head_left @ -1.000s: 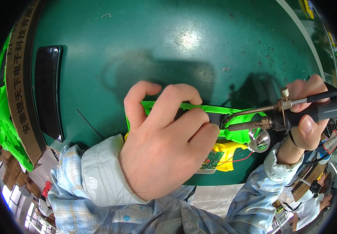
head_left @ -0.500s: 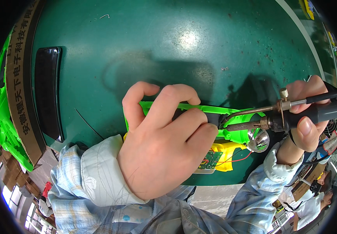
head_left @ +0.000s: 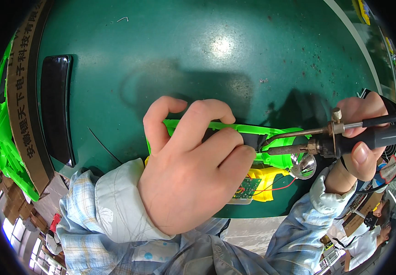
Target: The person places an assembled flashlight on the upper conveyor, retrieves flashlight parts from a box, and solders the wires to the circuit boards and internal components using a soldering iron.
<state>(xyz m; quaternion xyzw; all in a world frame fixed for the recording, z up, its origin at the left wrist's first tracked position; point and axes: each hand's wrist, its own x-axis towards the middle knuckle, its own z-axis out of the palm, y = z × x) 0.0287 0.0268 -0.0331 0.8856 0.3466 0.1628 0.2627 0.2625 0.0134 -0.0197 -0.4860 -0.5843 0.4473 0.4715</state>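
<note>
My left hand [head_left: 189, 183] is closed over a green plastic shell [head_left: 278, 160], its fingers curled across the far rim and hiding much of it. In my right hand [head_left: 365, 166] is a soldering iron [head_left: 292, 149] with a thin curved feed tube [head_left: 294, 134] clamped alongside. Its tip is inside the shell, close to my left fingertips; the exact contact point is hidden. At the shell's right end sits a shiny round reflector [head_left: 304, 166]. Nearer me lies a yellow plastic part [head_left: 266, 181] beside a small green circuit board [head_left: 247, 189] with red and black wires.
A black phone [head_left: 55, 110] lies at the left of the green table [head_left: 198, 59]. Beyond it stands a cardboard box [head_left: 29, 110] with green plastic parts [head_left: 2, 133]. A thin black wire [head_left: 102, 145] and a bent metal bit [head_left: 123, 19] lie loose. Another person [head_left: 365, 247] is at lower right.
The soldering iron has shifted slightly and lies more level, its clamp a little right and nearer me. My left hand and the shell have stayed put.
</note>
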